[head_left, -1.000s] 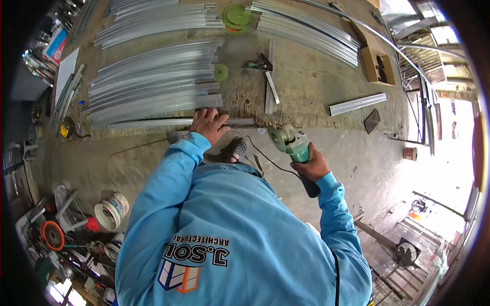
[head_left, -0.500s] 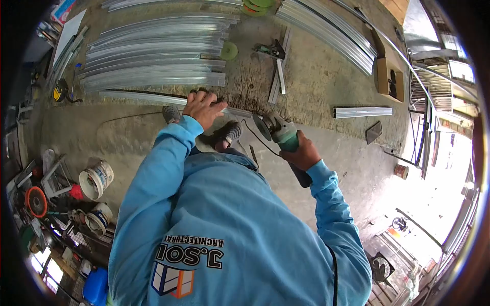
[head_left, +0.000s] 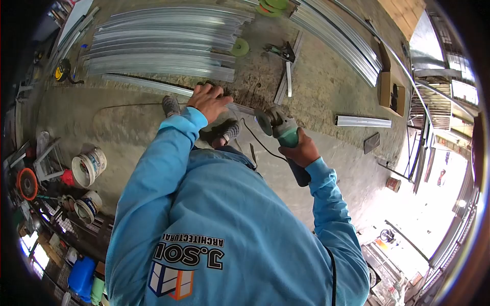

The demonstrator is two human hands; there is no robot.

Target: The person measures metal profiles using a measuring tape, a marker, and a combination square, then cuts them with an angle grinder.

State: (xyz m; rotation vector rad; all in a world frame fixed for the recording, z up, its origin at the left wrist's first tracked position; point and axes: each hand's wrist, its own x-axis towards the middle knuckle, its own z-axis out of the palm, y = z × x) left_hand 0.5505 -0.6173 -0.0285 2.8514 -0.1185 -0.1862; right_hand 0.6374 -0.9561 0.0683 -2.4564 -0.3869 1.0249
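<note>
My right hand [head_left: 304, 149] is wrapped round the body of a green and grey angle grinder [head_left: 287, 133]. The grinder's disc faces left, close to the right end of a long metal profile [head_left: 148, 84] at the table's near edge. My left hand [head_left: 208, 102] presses down on that profile, fingers spread over it and the thumb side toward the grinder. A dark power cord [head_left: 260, 143] runs from near the table edge toward the grinder. Beyond my left hand lies a row of silvery metal profiles [head_left: 163, 46] on the worktable [head_left: 316, 76].
A square [head_left: 282, 51], green discs [head_left: 240, 47] and a tape measure [head_left: 62, 70] lie on the table. Toward the right are a short profile [head_left: 363, 121], a phone-like dark slab [head_left: 371, 143] and a cardboard box [head_left: 390, 94]. Buckets [head_left: 89, 167] stand on the floor at left.
The view has turned slightly, so the table's things appear shifted. My left hand stays on the profile, and the grinder remains in my right hand near the profile's end.
</note>
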